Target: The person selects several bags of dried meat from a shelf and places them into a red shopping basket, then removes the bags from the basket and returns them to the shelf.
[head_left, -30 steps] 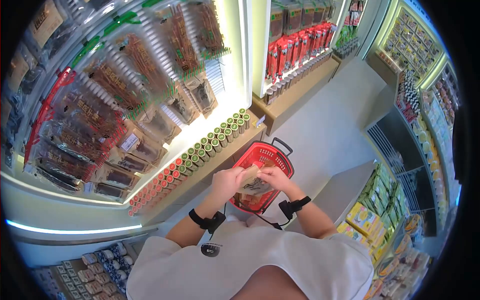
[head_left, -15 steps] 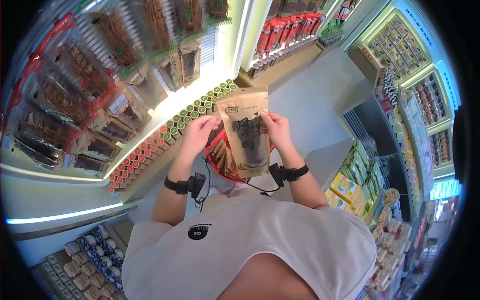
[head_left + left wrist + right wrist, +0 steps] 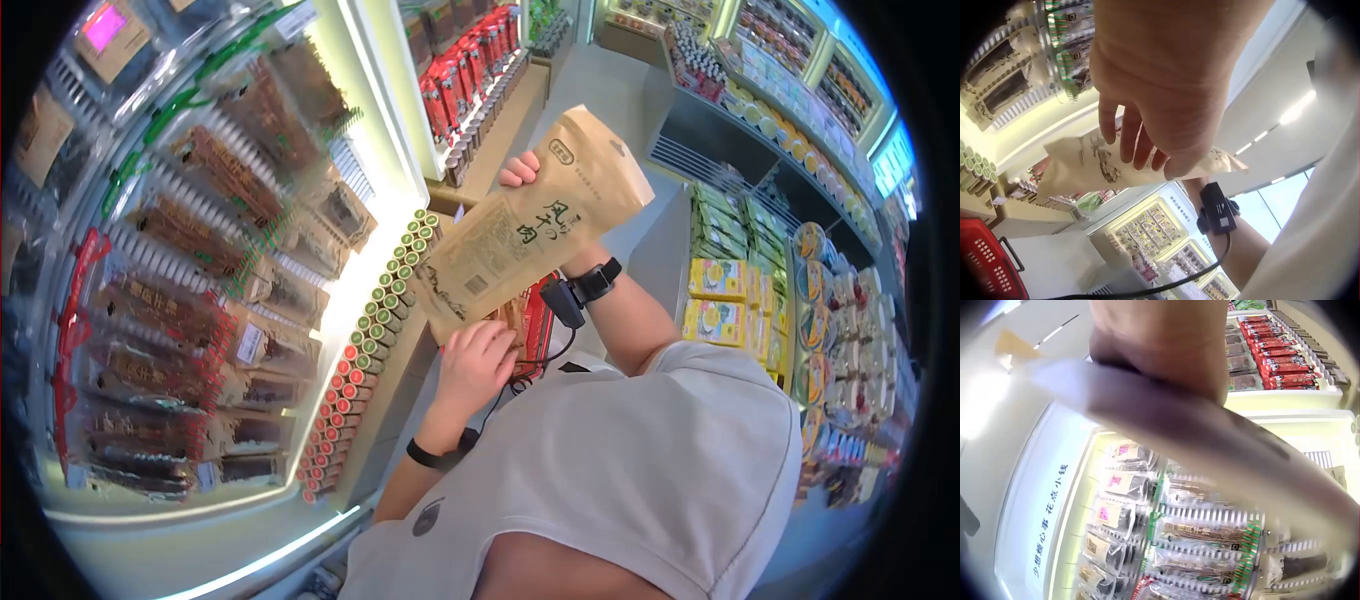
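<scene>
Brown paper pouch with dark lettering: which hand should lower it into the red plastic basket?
Right, probably: the right hand curls its fingers over the edge of the pouch, while the left hand has loosely extended fingers by its lower end.

Yellow boxes (image 3: 717, 281) sit just beside some green packets (image 3: 718, 222).

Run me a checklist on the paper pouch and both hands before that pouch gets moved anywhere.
1. Right hand gripping the brown paper pouch: ok, fingers wrap over one side edge.
2. Left hand free to help: ok, fingers loosely extended near the pouch's lower end.
3. Pouch upright: not ok, it is tilted.
4. Printed face turned to the wearer's view: ok, lettering and a barcode show.
5. Clear view into the red shopping basket: not ok, in the head view the pouch and left hand cover much of it.
6. Pouch seal intact: cannot tell.
</scene>
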Motion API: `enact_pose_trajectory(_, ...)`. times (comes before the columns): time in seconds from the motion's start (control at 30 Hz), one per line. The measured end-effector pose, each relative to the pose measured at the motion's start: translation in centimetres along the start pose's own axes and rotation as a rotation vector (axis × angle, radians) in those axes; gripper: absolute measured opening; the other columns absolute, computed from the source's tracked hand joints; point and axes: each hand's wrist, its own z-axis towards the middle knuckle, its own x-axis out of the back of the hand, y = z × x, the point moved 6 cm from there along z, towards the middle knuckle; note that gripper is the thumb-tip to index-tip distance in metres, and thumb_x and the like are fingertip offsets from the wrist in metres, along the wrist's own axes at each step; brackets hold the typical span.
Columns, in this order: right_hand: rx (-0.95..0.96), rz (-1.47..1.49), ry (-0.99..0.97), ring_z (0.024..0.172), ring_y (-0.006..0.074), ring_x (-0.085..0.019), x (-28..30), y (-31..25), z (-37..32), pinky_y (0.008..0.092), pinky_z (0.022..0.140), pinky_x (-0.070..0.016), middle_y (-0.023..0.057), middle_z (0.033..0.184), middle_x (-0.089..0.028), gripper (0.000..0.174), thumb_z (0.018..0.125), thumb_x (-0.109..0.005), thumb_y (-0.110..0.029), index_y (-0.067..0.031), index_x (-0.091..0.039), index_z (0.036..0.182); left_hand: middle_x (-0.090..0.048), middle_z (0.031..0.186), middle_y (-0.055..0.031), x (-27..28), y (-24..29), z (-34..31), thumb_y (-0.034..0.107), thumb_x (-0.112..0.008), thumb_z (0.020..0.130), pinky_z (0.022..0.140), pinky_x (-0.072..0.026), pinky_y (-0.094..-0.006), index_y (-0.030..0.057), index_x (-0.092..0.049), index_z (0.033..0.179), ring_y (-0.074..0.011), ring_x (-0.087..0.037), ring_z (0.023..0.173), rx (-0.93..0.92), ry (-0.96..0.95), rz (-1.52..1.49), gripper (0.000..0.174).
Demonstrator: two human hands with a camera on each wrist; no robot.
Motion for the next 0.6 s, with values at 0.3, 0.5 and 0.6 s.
enact_pose_trajectory(0.3,-0.136,0.158,-0.193,0.077,0.0108,-0.041,-9.1,-1.9,0.3,0.0193,0.077,-0.0369,-0.0039,0.076,-0.042,0.024,0.085,-0.056,-0.03,-0.0123,-0.041,0.077,-0.057,0.112,-0.0113,-2.6,3.7,1.5,0.007,-0.067,0.074,0.076,-0.0528,-0.0357,0.0044,-0.061,0.103,-0.0285,-0.06,0.099,-0.074,-0.061,-0.047,0.03)
enact_pose_trajectory(0.5,-0.188,0.298,-0.231,0.075,0.0094,-0.04,-4.1,-2.7,3.6,0.0183,0.074,-0.0365,-0.0042,0.074,-0.041,0.03,0.085,-0.057,-0.034,-0.0125,-0.039,0.074,-0.06,0.112,-0.0096,-4.0,1.8,3.9,0.014,-0.066,0.079,0.069,-0.0534,-0.0357,0.006,-0.063,0.104,-0.026,-0.064,0.086,0.041,-0.041,-0.009,0.027)
enact_pose_trajectory(0.6,-0.242,0.348,-0.221,0.074,0.0092,-0.039,-0.8,-3.3,6.1,0.0182,0.074,-0.0364,-0.0044,0.073,-0.04,0.033,0.084,-0.057,-0.036,-0.0129,-0.037,0.072,-0.06,0.112,-0.009,-5.7,0.4,6.2,0.014,-0.065,0.079,0.069,-0.0534,-0.0351,0.0059,-0.063,0.103,-0.0261,-0.064,0.087,0.112,-0.034,0.019,0.026)
